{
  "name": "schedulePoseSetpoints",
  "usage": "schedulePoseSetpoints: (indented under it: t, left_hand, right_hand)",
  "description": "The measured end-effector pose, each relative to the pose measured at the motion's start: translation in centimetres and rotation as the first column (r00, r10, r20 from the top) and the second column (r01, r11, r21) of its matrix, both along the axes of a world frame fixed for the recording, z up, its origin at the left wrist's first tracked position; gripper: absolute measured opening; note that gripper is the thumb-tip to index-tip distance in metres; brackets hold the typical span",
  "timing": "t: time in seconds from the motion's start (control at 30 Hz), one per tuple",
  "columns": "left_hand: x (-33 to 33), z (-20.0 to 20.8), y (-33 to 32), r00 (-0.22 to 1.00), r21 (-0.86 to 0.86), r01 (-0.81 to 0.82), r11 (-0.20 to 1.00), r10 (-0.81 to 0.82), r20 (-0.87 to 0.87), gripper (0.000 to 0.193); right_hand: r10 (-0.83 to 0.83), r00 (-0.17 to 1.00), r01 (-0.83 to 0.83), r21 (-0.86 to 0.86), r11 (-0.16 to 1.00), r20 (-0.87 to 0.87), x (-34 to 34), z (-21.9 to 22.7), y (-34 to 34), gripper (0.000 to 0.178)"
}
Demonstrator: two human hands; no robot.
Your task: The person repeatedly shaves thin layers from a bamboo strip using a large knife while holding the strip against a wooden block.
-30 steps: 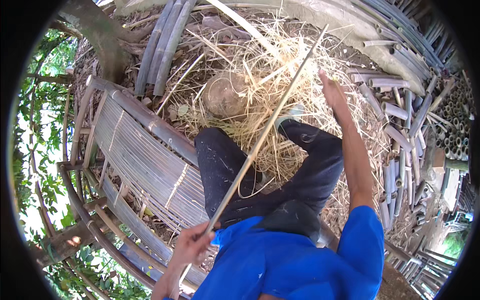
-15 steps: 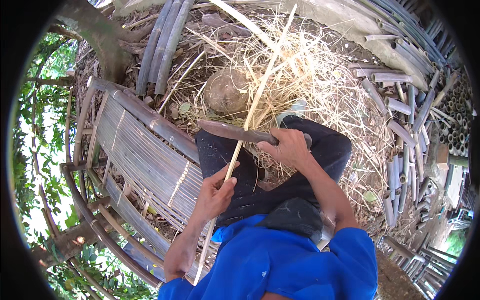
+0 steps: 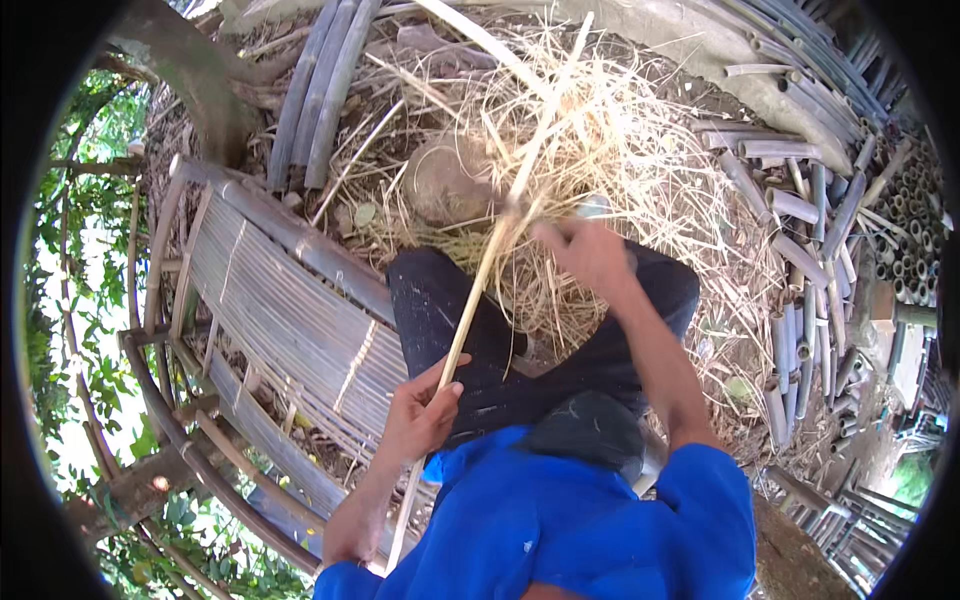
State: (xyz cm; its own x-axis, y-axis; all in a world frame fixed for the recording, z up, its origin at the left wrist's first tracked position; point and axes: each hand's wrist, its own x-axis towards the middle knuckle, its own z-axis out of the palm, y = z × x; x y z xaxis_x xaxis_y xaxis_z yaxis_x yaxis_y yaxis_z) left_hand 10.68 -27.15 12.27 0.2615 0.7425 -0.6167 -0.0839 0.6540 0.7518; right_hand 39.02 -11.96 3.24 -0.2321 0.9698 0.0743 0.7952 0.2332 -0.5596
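A long pale bamboo strip (image 3: 470, 312) slants from the heap of shavings down past my lap. My left hand (image 3: 420, 418) is closed round it, thumb on top, just above my left thigh. Farther along, my right hand (image 3: 592, 258) is closed on the handle of a long-bladed knife (image 3: 515, 206). Motion smears the knife, leaving its blade a dark blur across the strip; whether the edge is touching cannot be told. Loose curly shavings (image 3: 610, 130) lie beyond my knees.
A slatted bamboo bench (image 3: 285, 290) stands at my left. A round stump-like block (image 3: 445, 180) sits ahead, near grey bamboo poles (image 3: 318, 95). Cut bamboo tubes (image 3: 800, 205) are piled on the right, with several more stacked end-on (image 3: 908, 255).
My right hand has moved away from me along the strip, carrying the knife, which has become blurred. My left hand has shifted slightly nearer to me, still gripping the strip.
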Motion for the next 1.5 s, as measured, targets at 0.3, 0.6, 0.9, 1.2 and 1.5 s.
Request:
schedulePoseSetpoints:
  t: [0.3,0.6,0.9,1.2,1.5]
  left_hand:
    - [-3.0,0.6,-3.5,0.996,-0.025,0.074,0.997,-0.074,-0.039,0.04]
    - [-9.0,2.8,-11.4,0.989,-0.085,0.138,0.987,-0.142,-0.045,0.036]
    - [-5.0,-2.0,-3.4,0.972,-0.057,0.125,0.991,-0.134,-0.194,0.035]
    - [1.7,-0.6,4.3,0.987,0.09,-0.083,0.992,0.094,-0.128,0.04]
    - [0.4,1.8,2.5,0.992,0.119,-0.048,0.992,0.061,-0.11,0.039]
  right_hand:
    - [-0.064,0.963,0.138,-0.277,0.951,0.261,2.3,2.4,2.5,0.073]
    - [-0.175,0.762,-0.061,0.338,0.939,0.623,20.1,-6.3,8.9,0.048]
    - [-0.45,0.893,0.429,-0.35,0.833,0.023,7.4,1.1,3.2,0.083]
    - [0.078,0.991,-0.089,-0.106,0.99,-0.108,-4.0,2.3,-6.6,0.057]
    - [-0.201,0.978,0.202,0.017,0.979,-0.055,-1.3,2.7,-0.3,0.059]
